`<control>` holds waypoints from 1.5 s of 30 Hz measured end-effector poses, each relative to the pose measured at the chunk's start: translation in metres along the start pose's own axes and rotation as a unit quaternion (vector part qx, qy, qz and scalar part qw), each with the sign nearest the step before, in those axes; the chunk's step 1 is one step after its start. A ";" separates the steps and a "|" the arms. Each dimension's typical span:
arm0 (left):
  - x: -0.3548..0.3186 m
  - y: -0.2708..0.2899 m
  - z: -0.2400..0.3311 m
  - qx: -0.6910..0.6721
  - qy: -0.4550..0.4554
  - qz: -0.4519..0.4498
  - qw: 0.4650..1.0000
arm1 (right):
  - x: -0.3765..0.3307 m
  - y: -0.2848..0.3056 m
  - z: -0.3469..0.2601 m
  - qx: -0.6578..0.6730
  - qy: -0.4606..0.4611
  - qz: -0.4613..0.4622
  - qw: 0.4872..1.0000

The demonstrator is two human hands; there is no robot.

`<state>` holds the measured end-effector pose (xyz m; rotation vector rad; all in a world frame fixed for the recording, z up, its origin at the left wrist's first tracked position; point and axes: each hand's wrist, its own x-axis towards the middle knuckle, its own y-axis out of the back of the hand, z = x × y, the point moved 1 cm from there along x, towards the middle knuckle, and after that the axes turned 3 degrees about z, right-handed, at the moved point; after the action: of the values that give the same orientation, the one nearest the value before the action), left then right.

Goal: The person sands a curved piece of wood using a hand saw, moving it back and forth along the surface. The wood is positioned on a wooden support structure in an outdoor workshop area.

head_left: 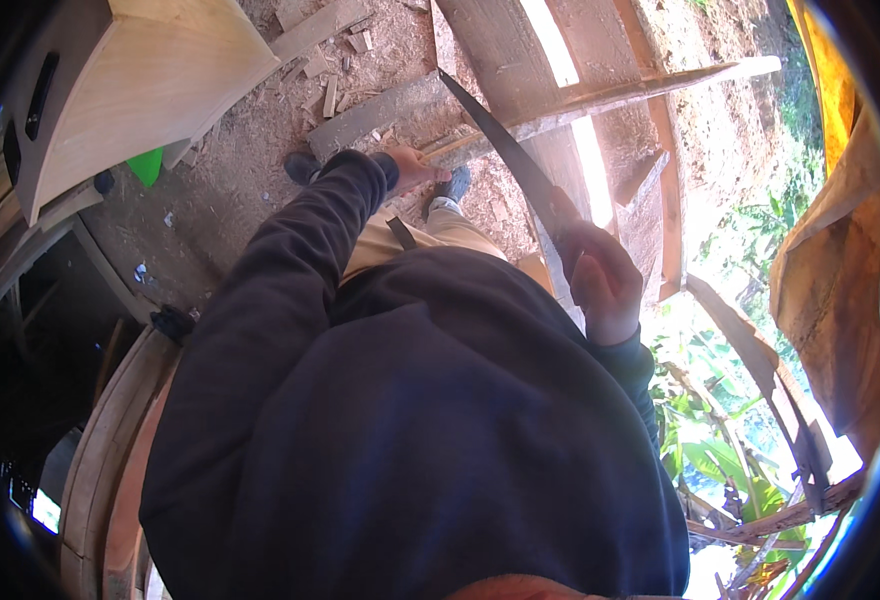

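Note:
A handsaw [517, 158] is gripped by its handle in my right hand [605, 280], which is closed, at the right of my body. Its dark, tapering blade points up and to the left, crossing over a long narrow wooden board [610, 103]. The frame does not show whether the teeth touch the wood. My left hand [415, 170] is closed on the board's near left end, just above my feet. From there the board runs right, across wider planks, to a brightly lit far end.
Sawdust and wood offcuts [332, 95] cover the ground around my shoes [447, 185]. Wide planks [505, 50] lie ahead. A pale plywood piece [160, 80] with dark slots stands at the upper left. Curved timber [110, 450] is at lower left, and an orange-brown sheet [830, 290] hangs at right.

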<state>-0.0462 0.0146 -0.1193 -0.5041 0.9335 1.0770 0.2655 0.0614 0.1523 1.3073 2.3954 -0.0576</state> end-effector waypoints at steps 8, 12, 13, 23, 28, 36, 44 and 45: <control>0.010 -0.093 -0.029 0.030 -0.050 0.155 0.986 | 0.020 -0.019 -0.037 -0.081 -0.159 -0.042 0.983; -0.001 -0.093 -0.027 0.032 -0.039 0.160 0.986 | 0.042 -0.032 -0.051 -0.030 -0.207 -0.059 0.976; -0.004 -0.089 -0.027 0.038 -0.045 0.154 0.986 | 0.047 -0.038 -0.056 -0.073 -0.217 -0.052 0.972; 0.006 -0.083 -0.035 0.078 -0.048 0.162 0.983 | 0.065 -0.072 -0.056 -0.204 -0.217 -0.035 0.954; 0.018 -0.098 -0.042 0.068 -0.042 0.203 0.976 | 0.062 -0.081 -0.064 -0.158 -0.259 -0.049 0.952; -0.001 -0.058 -0.019 0.114 -0.043 0.217 0.969 | 0.042 -0.048 -0.025 -0.218 -0.117 -0.027 0.968; -0.009 -0.004 0.004 0.218 -0.032 0.271 0.937 | 0.070 -0.005 0.023 -0.395 0.220 -0.056 0.890; -0.017 0.004 0.010 0.232 -0.035 0.270 0.934 | 0.068 -0.005 0.017 -0.407 0.220 -0.080 0.883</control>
<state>-0.0489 0.0154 -0.0994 0.2005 1.2554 1.2962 0.2345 0.1094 0.1106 0.7532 2.3983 1.1813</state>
